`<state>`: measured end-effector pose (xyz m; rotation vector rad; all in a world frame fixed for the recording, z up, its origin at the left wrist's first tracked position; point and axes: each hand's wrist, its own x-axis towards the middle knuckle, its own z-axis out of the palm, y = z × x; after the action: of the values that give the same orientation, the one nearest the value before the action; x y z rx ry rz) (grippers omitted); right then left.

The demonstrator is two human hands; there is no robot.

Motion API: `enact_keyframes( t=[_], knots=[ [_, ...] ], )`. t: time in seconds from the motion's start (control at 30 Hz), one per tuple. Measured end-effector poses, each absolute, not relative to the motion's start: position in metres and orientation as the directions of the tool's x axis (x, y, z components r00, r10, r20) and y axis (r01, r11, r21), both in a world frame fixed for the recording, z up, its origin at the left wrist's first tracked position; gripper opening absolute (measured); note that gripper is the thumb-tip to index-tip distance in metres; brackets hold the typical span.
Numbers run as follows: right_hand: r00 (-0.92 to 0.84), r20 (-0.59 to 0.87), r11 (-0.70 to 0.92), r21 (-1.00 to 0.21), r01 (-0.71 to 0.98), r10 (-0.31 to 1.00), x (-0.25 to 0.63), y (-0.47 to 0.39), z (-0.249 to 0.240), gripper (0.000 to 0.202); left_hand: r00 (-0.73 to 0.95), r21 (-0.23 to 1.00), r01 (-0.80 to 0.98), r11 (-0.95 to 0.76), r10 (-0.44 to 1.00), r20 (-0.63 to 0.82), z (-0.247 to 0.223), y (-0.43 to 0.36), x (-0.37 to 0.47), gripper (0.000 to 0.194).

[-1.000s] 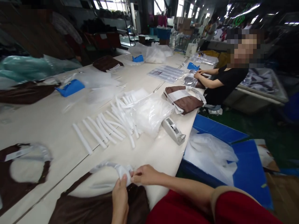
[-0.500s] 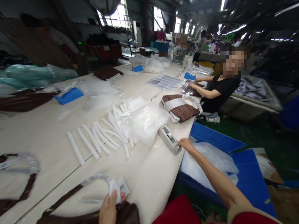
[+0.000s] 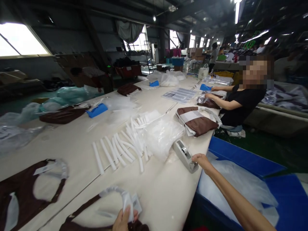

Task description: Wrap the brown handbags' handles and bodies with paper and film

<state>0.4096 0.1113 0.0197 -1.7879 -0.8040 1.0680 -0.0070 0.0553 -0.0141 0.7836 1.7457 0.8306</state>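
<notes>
My left hand (image 3: 124, 219) grips the white-wrapped strap (image 3: 127, 202) of a brown bag (image 3: 138, 226) at the bottom edge of the view. A white tag (image 3: 136, 203) sticks out beside my fingers. My right hand (image 3: 202, 161) reaches out to a grey tape dispenser (image 3: 185, 156) near the table's right edge. Its fingertips are pinched together against the dispenser's side; whether tape is between them is too small to tell. A second brown bag (image 3: 22, 189) with a partly wrapped strap lies at the left.
White foam strips (image 3: 110, 152) and clear plastic bags (image 3: 163, 134) lie mid-table (image 3: 163, 192). A folded brown bag (image 3: 197, 120) is beyond the dispenser. At right stands a blue box (image 3: 245, 157) holding plastic sheets. A co-worker (image 3: 249, 102) handles a packed bag across the corner.
The view has swung left, so things appear farther right and more of the left brown bag shows. Both hands stay at the strap and the dispenser.
</notes>
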Motion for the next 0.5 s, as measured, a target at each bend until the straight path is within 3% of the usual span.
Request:
enact_keyframes(
  t=[0.13, 0.3, 0.5],
  knots=[
    [0.476, -0.321, -0.393, -0.918, 0.057, 0.819, 0.423, 0.078, 0.023, 0.021, -0.273, 0.834, 0.134, 0.536, 0.829, -0.489, -0.006, 0.054, 0.0, 0.059],
    [0.471, -0.525, -0.569, -0.82, -0.057, 0.709, 0.421, 0.056, 0.013, 0.02, -0.291, 0.805, 0.074, 0.588, 0.785, -0.547, -0.007, 0.057, 0.003, 0.052],
    [0.516, -0.54, -0.65, -0.759, 0.043, 0.665, 0.422, 0.032, -0.009, 0.02, -0.279, 0.852, 0.029, 0.523, 0.823, -0.495, 0.007, 0.048, 0.013, 0.052]
  ],
)
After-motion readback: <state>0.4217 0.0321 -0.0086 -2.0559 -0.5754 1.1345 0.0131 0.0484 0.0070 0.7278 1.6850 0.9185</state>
